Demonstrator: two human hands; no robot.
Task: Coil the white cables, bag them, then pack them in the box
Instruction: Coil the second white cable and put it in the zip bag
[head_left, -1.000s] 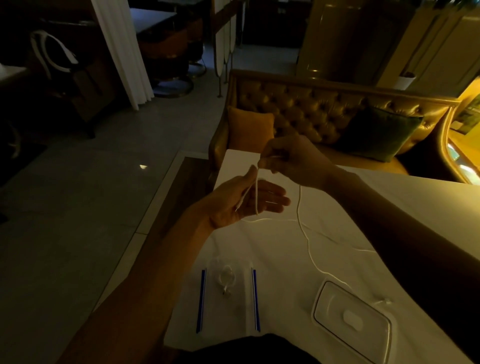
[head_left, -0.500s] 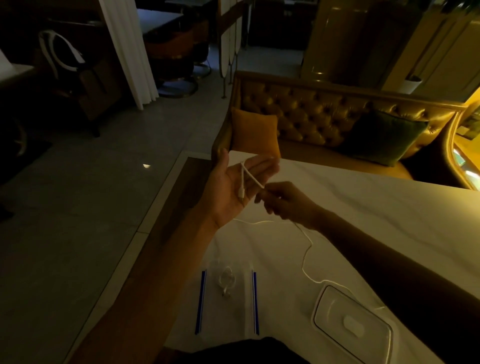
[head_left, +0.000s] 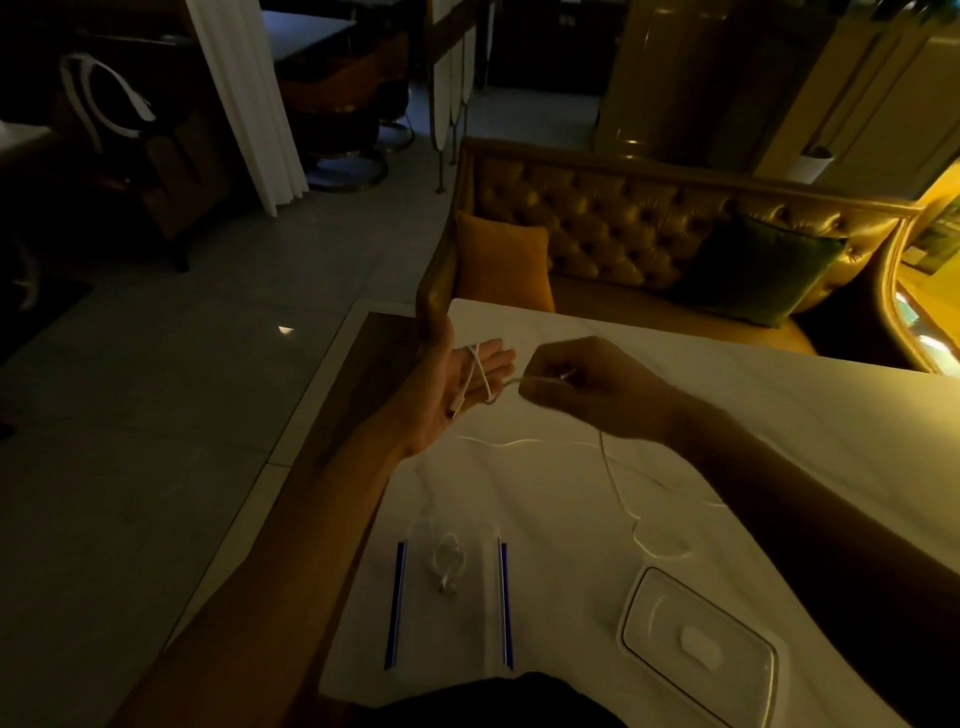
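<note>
White cable (head_left: 480, 376) now crosses itself on your flat left hand (head_left: 457, 384), fingers straight, one wrap more than a moment ago. Your right hand (head_left: 582, 384) pinches the strand just beside it. The rest trails over the table (head_left: 779, 415), so coiling looks barely begun.

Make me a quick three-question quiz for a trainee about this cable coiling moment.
1. True or false: the left hand is clenched in a fist.
2. What does the right hand pinch? A. the white cable B. a pen C. a spoon
3. Fill in: one coiled cable already lies inside the clear ____.
Key: 1 false, it is open, palm up; 2 A; 3 bag.
</note>
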